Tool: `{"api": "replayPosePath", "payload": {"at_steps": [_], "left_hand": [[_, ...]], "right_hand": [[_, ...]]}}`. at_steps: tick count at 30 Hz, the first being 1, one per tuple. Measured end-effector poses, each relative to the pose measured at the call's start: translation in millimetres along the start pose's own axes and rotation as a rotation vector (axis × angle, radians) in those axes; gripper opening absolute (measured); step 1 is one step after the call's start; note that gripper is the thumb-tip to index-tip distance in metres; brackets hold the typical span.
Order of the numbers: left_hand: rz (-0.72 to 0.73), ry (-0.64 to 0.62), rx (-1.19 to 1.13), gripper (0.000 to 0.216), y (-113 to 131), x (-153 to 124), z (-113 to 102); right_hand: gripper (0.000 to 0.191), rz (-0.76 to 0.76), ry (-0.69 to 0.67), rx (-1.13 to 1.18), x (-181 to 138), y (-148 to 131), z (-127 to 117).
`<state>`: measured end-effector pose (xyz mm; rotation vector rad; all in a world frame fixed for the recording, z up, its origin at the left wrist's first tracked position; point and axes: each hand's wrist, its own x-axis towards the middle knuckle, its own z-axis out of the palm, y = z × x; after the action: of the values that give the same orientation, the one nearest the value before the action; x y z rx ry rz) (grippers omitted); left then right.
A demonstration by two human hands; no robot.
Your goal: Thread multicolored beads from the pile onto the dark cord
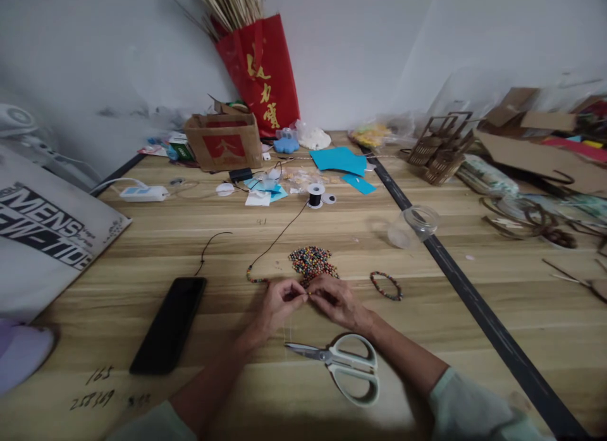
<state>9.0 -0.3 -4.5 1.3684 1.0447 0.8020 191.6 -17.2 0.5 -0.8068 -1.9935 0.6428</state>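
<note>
My left hand (279,307) is closed in a pinch near the end of a thin black cord (279,234). Small multicoloured beads (253,278) are strung on the cord where it leaves that hand on the left. Facing it, my right hand (340,304) pinches a tiny yellowish bead (310,293), and the fingertips of both hands almost meet. Just beyond the fingers lies a loose pile of beads (313,261), partly covered by my right hand. The cord runs back to a white spool (315,195) wound with black cord.
Scissors (332,359) with pale handles lie below my hands. A beaded bracelet (386,285) is to the right, a black phone (169,325) to the left. Farther back stand a clear plastic container (414,226), blue sheets (339,161), a paper bag (222,143) and a red bag (260,74).
</note>
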Motion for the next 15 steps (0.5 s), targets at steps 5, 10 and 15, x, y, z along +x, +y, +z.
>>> {"api": "replayPosePath", "payload": {"at_steps": [5,10,15], "left_hand": [[-0.012,0.0,0.003,0.017,0.5,-0.2,0.0],[-0.024,-0.005,-0.015,0.014,3.1,-0.7,0.5],[-0.021,-0.012,-0.014,0.012,3.3,-0.6,0.6]], "right_hand": [[0.013,-0.007,0.013,0.018,0.4,0.1,0.2],[0.011,-0.018,0.015,0.033,1.4,-0.8,0.1],[0.01,-0.005,0.005,0.052,0.4,-0.1,-0.1]]}}
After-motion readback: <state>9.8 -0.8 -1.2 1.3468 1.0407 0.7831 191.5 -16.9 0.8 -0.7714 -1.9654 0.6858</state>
